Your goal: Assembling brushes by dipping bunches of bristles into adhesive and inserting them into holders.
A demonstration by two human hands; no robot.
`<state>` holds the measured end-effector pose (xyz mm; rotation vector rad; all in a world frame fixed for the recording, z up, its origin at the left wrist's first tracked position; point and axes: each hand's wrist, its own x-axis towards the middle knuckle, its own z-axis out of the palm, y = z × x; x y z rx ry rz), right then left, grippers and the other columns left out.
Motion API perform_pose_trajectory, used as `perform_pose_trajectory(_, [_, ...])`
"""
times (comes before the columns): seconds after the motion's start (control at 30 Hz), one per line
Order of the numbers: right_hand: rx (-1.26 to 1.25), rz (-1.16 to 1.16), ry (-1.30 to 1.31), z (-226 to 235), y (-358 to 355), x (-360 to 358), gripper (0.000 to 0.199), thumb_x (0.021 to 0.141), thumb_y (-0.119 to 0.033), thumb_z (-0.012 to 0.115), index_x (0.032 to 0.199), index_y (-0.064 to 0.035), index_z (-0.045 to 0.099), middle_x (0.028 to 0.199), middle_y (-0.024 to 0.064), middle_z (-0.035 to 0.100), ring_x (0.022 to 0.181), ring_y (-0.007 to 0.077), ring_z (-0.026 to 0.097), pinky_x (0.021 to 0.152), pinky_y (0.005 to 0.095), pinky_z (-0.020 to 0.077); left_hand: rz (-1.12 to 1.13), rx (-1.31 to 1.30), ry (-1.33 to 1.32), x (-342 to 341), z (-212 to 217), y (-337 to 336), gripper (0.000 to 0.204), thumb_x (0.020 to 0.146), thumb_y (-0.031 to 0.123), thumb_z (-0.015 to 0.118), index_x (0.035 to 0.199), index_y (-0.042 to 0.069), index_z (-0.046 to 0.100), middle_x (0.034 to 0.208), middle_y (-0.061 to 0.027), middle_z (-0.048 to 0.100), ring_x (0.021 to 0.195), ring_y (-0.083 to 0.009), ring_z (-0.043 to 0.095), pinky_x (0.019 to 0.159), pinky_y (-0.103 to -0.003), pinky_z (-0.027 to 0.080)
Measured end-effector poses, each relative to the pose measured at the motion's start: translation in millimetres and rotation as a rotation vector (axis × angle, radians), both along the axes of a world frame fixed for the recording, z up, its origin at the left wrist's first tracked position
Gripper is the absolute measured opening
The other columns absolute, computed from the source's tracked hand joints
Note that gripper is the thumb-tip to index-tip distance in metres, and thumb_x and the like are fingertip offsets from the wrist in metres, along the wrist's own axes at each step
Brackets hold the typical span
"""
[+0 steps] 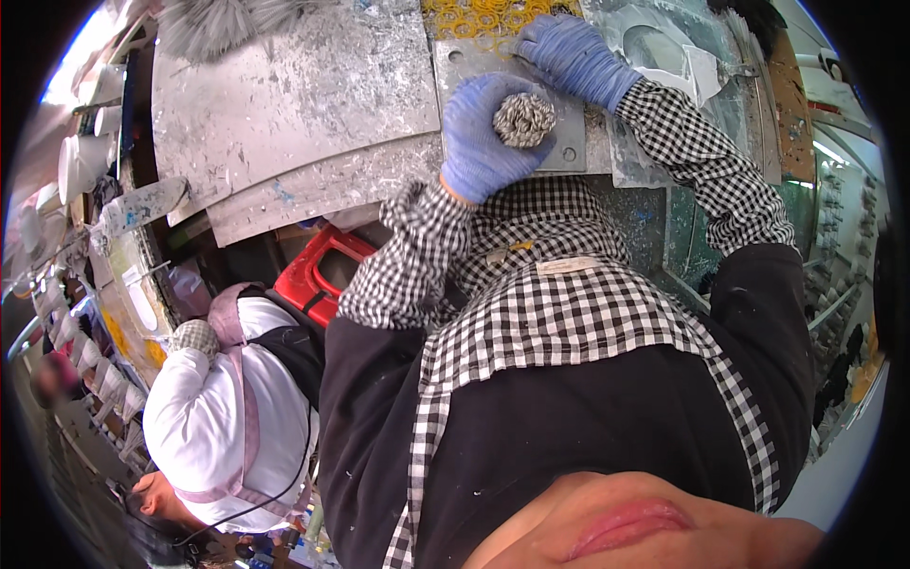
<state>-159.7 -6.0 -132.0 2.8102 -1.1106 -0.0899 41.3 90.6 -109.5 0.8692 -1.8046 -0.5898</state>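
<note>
My left hand, in a blue knitted glove, is closed around a bundle of thin grey strands. The bundle's round end faces up, and its lower length is hidden by the hand and the view angle. Beneath it lies a grey metal plate with round holes. My right hand, gloved the same way, is at the plate's far edge beside a heap of yellow rubber bands. Its fingers are bent and pressed together, and what they hold, if anything, does not show.
Grey strands lie at the far left of the worn, paint-spotted table. A translucent sheet with a white ring-shaped piece is on the right. Below the table's edge stands a red plastic stool. Another person in white works at left.
</note>
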Motion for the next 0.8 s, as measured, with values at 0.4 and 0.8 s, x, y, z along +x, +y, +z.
perform_pose_trajectory(0.4, [0.367,-0.249,-0.445,17,-2,-5,0.028,0.091,-0.03,0.064,0.094,-0.0028,0.069,0.084,0.0185,0.07,0.081,0.0334,0.07,0.074,0.0425,0.0547,0.06,0.555,0.417,27,23,5,0.029,0.08,0.012,0.081,0.105,0.0,0.071,0.094,-0.0102,0.076,0.084,-0.0183,0.073,0.078,-0.033,0.061])
perform_pose_trajectory(0.8, [0.255,-0.225,-0.474,14,-19,24,0.037,0.092,-0.041,0.063,0.106,-0.0089,0.077,0.096,0.0199,0.073,0.094,0.0378,0.07,0.084,0.0475,0.0544,0.175,0.034,0.136,12,-48,-1,0.029,0.076,0.019,0.084,0.098,0.003,0.072,0.085,-0.0076,0.074,0.076,-0.0188,0.072,0.072,-0.035,0.059])
